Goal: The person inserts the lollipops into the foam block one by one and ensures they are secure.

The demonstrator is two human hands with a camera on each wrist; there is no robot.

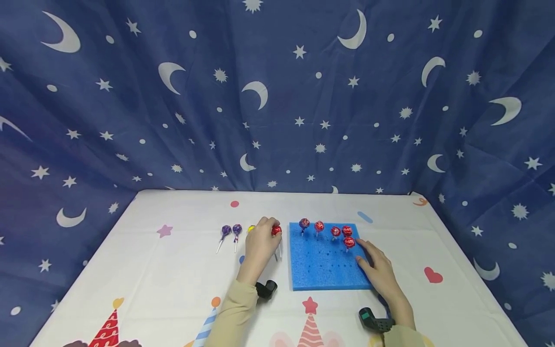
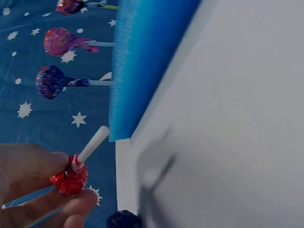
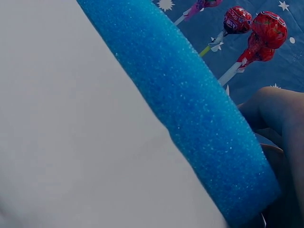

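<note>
Red lollipop pinched in left hand grip.

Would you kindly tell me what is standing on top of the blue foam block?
Five wrapped lollipops stand stuck in the blue foam block, one purple, four red. The right hand rests on its right side and covers any holes beneath.
</note>
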